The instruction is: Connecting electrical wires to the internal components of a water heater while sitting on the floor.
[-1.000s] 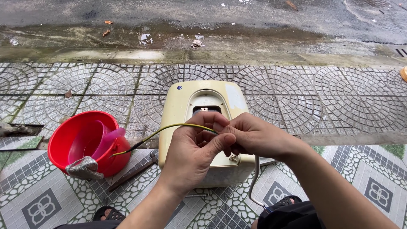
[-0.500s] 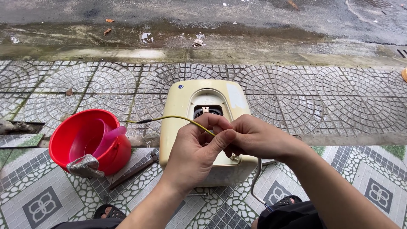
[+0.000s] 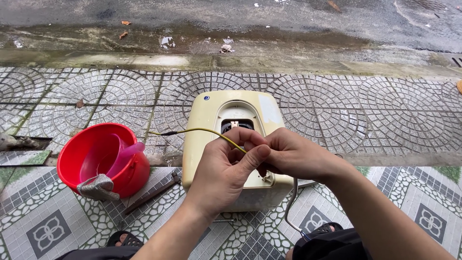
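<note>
A cream, box-shaped appliance (image 3: 207, 120) lies on the tiled pavement with an open recess (image 3: 237, 124) in its top. My left hand (image 3: 225, 168) and my right hand (image 3: 291, 154) meet above its near end. Both pinch a thin yellow-green wire (image 3: 204, 130), which arcs left from my fingers to a dark tip (image 3: 166, 133) hanging free in the air. A grey cable (image 3: 288, 207) runs down from the appliance's near right corner toward my knee.
A red basin (image 3: 72, 161) holding a pink scoop (image 3: 126, 156) and a grey rag (image 3: 98, 188) stands to the left. A dark hand tool (image 3: 154, 192) lies beside it. A wet kerb and road run across the far side. My sandalled foot (image 3: 120, 239) shows at the bottom.
The wire's free end has swung up and to the right, now level rather than drooping toward the basin. My hands have stayed together over the appliance.
</note>
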